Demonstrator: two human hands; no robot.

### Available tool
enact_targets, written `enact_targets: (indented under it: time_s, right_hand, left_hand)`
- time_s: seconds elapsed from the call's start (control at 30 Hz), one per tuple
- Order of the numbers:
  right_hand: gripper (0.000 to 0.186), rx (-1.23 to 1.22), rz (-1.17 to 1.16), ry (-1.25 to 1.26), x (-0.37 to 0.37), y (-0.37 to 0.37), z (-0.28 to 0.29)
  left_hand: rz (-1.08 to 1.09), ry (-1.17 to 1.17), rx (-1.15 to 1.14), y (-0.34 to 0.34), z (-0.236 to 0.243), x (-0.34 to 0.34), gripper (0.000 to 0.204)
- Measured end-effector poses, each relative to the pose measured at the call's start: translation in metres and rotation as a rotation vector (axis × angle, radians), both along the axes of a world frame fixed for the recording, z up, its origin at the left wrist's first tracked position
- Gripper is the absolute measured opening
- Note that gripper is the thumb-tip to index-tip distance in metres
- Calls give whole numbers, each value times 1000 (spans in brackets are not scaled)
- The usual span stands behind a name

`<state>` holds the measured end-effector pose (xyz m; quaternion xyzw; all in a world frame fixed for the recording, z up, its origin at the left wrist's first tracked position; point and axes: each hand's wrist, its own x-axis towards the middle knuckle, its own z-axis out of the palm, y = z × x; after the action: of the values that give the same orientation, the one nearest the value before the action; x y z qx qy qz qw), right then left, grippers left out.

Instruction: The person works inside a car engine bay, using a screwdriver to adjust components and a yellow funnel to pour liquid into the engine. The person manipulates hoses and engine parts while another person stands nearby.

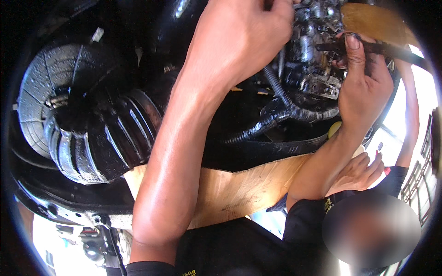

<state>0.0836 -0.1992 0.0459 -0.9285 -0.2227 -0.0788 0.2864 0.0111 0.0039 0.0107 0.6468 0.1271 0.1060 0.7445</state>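
Observation:
My left hand (246, 30) reaches to the top edge at the greasy metal engine assembly (311, 69); its fingers are curled and partly out of frame, so what they hold is hidden. To its right, my right hand (361, 78) is closed on a dark bar-like tool (400, 53), thumb pressed over it, against that assembly. A corrugated hose (276, 87) runs below the metal parts. A brown sheet (373, 20) lies behind the bar at the top right.
A black ribbed air duct (124, 133) fills the left side. Cardboard (239, 193) spans below my forearms, along the dark body edge (55, 207). At right, another person's hand (357, 172), raised arm (410, 110) and blurred head (370, 230) are close by.

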Motion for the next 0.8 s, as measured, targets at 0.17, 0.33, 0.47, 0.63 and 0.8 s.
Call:
enact_targets:
  time_s: [0.17,0.33,0.47,0.63,0.8]
  right_hand:
    - [21,202,-13,100,14,-18,-9]
    - [17,183,-108,178,15,-19,-9]
    - [16,210,-17,230,23,-31,-7]
    - [15,252,76,161,25,-32,-8]
    - [19,270,87,230,22,-26,-17]
  left_hand:
    - [50,14,-11,-27,-7,11,17]
    - [-13,221,-172,-22,-6,18,16]
    - [-19,42,-134,-23,-22,17,15]
    - [-27,66,-124,-21,-17,18,14]
    - [-20,222,-133,-24,-6,22,15]
